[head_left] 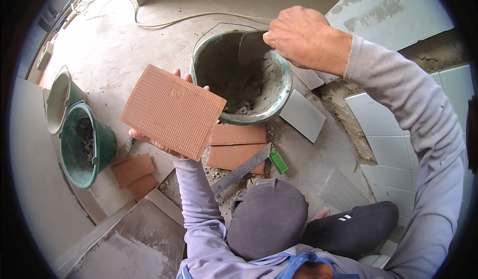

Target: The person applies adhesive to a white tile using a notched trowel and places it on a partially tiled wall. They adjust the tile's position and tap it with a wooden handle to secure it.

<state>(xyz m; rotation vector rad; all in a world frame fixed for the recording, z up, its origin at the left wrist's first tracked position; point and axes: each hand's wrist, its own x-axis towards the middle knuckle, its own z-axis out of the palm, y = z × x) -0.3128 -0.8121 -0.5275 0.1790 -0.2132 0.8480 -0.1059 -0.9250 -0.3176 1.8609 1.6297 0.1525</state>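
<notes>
A terracotta-coloured tile (172, 111) rests on my left hand (149, 140), its ribbed back facing up. The fingers grip it from below and show at its edges. Over the far right rim of a green bucket (286, 87) is my right hand (303, 37), closed in a fist. What looks like a mortar-coated trowel blade (251, 50) reaches from that fist into the bucket; its handle is hidden. Grey mortar (241, 87) lies inside. Below the bucket are more ribbed tiles (238, 134), with a metal try square (241, 169) with a green handle across them.
Two more buckets, a green one (107, 142) and a pale one (54, 107), stand at the left beside loose tiles (134, 172). A white tile (302, 115) lies right of the mortar bucket. White wall tiles (383, 114) line the right. A cable (199, 15) crosses the floor behind.
</notes>
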